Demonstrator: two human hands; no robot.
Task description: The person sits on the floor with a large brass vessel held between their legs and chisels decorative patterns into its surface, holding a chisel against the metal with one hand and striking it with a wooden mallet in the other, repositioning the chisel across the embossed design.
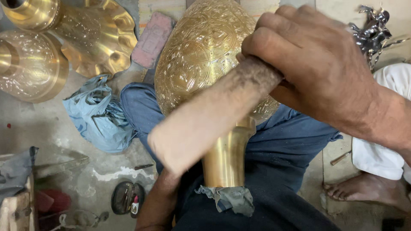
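The wooden mallet [205,117] was smeared by motion blur, so its head's outline could not be told. It hid the middle of the engraved brass vase [201,55], whose top ran off the upper edge. The left hand [160,201] was mostly covered; only a forearm showed, and its grip could not be told. The right hand [312,64] ended at the right edge. A neighbour's bare foot [364,190] was cut off there too.

vase [201,60] on lap | mallet [209,115] before it | bag [98,115] left | foot [364,190] right
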